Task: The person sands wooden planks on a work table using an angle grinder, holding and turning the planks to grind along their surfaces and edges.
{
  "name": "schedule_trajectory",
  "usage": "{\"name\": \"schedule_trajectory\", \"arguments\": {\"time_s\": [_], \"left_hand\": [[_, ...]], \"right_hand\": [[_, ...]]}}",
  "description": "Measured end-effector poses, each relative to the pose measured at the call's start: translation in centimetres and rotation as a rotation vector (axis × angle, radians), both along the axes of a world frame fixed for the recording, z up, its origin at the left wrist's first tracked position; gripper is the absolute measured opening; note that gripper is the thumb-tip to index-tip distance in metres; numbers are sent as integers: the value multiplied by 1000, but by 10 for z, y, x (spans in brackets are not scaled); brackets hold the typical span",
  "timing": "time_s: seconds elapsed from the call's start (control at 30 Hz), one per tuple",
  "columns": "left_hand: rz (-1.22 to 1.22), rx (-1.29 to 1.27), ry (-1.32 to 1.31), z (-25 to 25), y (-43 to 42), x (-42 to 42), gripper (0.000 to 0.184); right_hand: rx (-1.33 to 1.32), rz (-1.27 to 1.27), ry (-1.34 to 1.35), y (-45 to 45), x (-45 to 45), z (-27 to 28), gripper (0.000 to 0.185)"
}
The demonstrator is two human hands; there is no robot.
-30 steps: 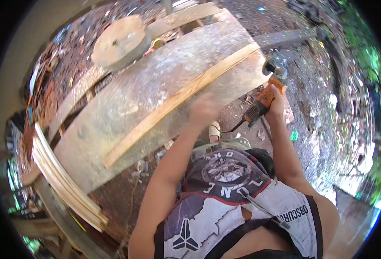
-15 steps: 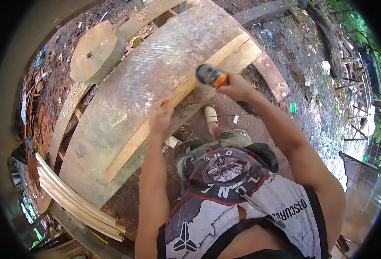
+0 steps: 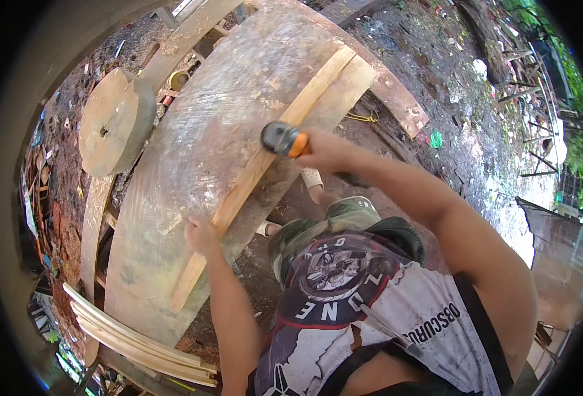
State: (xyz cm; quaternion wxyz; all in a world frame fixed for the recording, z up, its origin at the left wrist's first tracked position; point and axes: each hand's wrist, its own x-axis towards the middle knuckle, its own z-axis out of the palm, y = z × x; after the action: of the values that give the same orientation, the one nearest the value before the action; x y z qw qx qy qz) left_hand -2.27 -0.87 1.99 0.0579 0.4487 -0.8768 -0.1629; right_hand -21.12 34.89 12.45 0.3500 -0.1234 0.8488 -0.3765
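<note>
A long, narrow wooden strip lies lengthwise along the worn plywood tabletop. My right hand is wrapped round an orange-and-black angle grinder, whose round head sits over the strip's middle. The underside of the head is hidden, and the tool is slightly blurred. Farther down the strip, my left hand grips it at its edge, fingers partly hidden. Beyond the grinder, a wider pale board lies beside the strip's far end.
A thick round wood slab stands left of the table. Several thin curved wood strips are stacked at the lower left. A yellow tape roll lies near the slab. A yellow cord hangs by the table's right edge.
The view has shifted. The grinder in my right hand has moved back along the strip towards the near left. My left hand still holds the strip, lower in view.
</note>
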Motion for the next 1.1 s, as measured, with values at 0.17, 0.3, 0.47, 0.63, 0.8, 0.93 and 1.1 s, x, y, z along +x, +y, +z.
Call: {"name": "schedule_trajectory", "arguments": {"time_s": [0.17, 0.3, 0.47, 0.63, 0.8, 0.93, 1.1], "left_hand": [[23, 67, -30, -1, -3, 1, 47], [104, 35, -126, -1, -3, -3, 49], [105, 24, -97, 1, 0, -7, 51], [75, -21, -93, -2, -1, -1, 50], [119, 50, -117, -2, -3, -5, 49], [37, 61, -97, -2, -9, 1, 50], [-146, 197, -17, 6, -20, 9, 45]], "right_hand": [[59, -244, 47, 93, -70, -17, 43], [177, -345, 67, 140, -121, -22, 42], [254, -429, 81, 176, -168, -30, 41], [122, -535, 74, 171, -169, -53, 36], [127, -314, 2, 62, -87, 17, 41], [-2, -194, 51, 2, -19, 3, 44], [95, -4, -13, -72, 60, 7, 49]]}}
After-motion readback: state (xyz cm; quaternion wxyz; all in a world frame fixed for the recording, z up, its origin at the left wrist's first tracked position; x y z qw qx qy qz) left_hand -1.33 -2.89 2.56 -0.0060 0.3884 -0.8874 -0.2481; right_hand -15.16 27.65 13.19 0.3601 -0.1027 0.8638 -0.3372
